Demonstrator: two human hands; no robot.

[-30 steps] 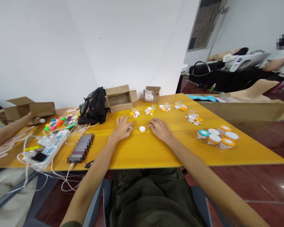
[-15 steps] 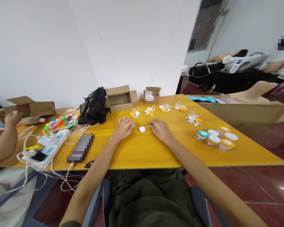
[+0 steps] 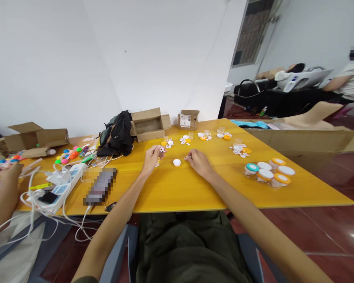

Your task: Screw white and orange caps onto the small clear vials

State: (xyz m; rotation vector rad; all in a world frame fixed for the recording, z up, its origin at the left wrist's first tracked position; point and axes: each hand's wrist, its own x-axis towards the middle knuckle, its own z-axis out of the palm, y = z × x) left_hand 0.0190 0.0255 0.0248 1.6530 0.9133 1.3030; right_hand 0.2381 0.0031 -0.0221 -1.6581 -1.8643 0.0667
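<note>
The left hand [image 3: 152,158] is closed around several small white pieces [image 3: 162,149] with dark marks, which show at its fingertips, above the table [image 3: 177,192]. The right hand [image 3: 200,162] pinches a tiny piece [image 3: 189,157] between thumb and finger; what exactly it is, I cannot tell. Between the two grips, apart from both, a round white cap [image 3: 176,162] sits on the table. Just below the left grip there is a yellow ring [image 3: 157,160], and I cannot tell if the hand touches it. Beyond the grips, five piles of parts [image 3: 186,140] lie in a curve, which bends toward the right side. Well to the right of the right grip stand six lidded jars [image 3: 265,174] close together. To the left of the left grip, nearer to the body, lies a phone [image 3: 100,186].
</note>
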